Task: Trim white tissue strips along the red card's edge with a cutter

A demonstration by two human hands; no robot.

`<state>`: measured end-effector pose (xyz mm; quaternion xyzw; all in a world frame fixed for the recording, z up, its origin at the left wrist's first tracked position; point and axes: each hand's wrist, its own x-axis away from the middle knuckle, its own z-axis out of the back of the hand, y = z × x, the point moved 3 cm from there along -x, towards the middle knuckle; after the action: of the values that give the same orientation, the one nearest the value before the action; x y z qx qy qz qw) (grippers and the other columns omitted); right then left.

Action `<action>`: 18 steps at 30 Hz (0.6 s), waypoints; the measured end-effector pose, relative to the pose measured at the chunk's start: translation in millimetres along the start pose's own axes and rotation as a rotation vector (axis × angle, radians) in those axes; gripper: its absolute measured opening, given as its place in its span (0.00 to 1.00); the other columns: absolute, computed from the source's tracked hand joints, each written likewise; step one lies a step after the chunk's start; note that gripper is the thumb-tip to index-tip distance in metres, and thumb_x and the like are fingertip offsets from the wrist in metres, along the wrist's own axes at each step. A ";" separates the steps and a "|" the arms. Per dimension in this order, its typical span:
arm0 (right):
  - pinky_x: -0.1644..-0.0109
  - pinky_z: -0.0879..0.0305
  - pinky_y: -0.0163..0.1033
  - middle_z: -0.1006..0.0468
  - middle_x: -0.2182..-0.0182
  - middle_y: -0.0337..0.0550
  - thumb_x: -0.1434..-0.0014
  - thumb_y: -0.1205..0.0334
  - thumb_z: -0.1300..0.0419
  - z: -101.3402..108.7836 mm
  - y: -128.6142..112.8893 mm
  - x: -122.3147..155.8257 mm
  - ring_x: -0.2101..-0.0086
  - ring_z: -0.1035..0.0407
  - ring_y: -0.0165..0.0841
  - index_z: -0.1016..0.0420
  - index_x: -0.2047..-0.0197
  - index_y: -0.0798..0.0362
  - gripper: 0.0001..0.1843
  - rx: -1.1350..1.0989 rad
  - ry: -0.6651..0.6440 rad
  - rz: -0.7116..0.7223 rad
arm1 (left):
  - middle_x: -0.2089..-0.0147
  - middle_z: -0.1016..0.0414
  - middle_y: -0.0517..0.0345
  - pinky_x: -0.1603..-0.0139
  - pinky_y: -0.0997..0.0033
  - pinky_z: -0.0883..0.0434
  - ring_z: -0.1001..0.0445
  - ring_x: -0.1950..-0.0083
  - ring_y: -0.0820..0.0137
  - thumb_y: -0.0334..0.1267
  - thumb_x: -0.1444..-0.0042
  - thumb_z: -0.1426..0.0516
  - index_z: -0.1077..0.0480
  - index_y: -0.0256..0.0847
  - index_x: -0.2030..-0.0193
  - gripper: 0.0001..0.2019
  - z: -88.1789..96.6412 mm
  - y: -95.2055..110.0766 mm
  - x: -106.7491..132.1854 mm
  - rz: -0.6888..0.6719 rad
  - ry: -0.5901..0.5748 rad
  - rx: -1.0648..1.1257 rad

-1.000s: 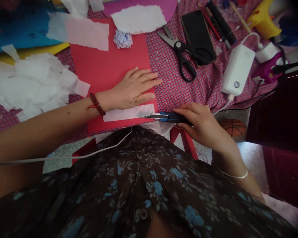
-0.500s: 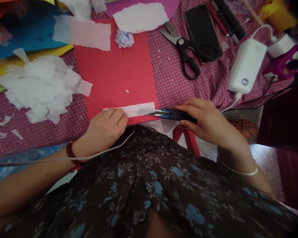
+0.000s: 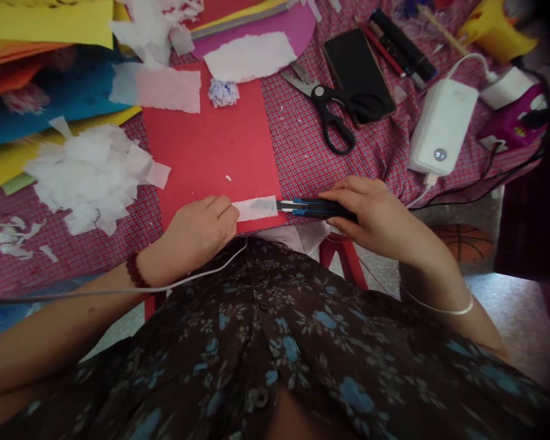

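Observation:
A narrow folded white paper strip (image 3: 252, 209) lies along the near edge of a red sheet (image 3: 215, 146). My left hand (image 3: 201, 235) presses down on the strip's left part with its fingers curled together, hiding that end. In my right hand (image 3: 364, 211) is a utility knife (image 3: 318, 208) with a black and blue body, pointing left. Its blade reaches the strip's right end, and a dark blade shape shows through the thin paper. A small torn scrap (image 3: 228, 178) rests on the red sheet just beyond the strip.
Black-handled scissors (image 3: 334, 116), a phone (image 3: 352, 67) and markers (image 3: 406, 52) lie at the upper right, near a white power bank (image 3: 444, 125). Left stands a layered white paper cluster (image 3: 94, 171). A blue-speckled paper ball (image 3: 223, 93) sits on the sheet. A white cable (image 3: 201, 274) crosses my lap.
The whole view has shifted slightly. My left hand sits a little further right along the strip, covering its left end. The knife stays at the strip's right end.

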<state>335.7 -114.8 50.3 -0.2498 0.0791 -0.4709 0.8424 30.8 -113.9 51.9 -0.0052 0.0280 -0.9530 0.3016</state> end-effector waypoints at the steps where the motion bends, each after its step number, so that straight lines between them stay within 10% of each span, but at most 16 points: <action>1: 0.47 0.30 0.56 0.19 0.51 0.55 0.31 0.58 0.42 -0.1 1.2 0.2 0.50 0.24 0.52 0.20 0.39 0.49 0.21 -0.005 0.000 -0.002 | 0.64 0.25 0.49 0.65 0.60 0.28 0.25 0.64 0.58 0.31 0.26 0.47 0.24 0.36 0.63 0.14 1.8 2.3 1.1 -0.004 -0.011 0.011; 10: 0.47 0.30 0.55 0.19 0.51 0.51 0.29 0.58 0.44 -7.5 -1.1 -8.5 0.50 0.25 0.50 0.21 0.39 0.45 0.19 -0.004 -0.015 0.072 | 0.61 0.22 0.44 0.67 0.61 0.28 0.22 0.60 0.55 0.19 0.36 0.47 0.22 0.34 0.59 0.13 10.1 9.6 1.3 0.051 -0.262 -0.084; 18: 0.46 0.28 0.58 0.19 0.52 0.53 0.31 0.59 0.41 5.8 13.1 -7.5 0.50 0.24 0.52 0.20 0.38 0.45 0.21 -0.020 0.041 0.041 | 0.62 0.23 0.44 0.64 0.60 0.27 0.21 0.58 0.54 0.25 0.30 0.47 0.22 0.34 0.58 0.12 12.4 10.2 -27.3 0.100 -0.196 -0.015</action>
<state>343.7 -100.9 48.1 -0.2470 0.1062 -0.4579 0.8474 59.3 -107.2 63.8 -0.0993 0.0059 -0.9314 0.3501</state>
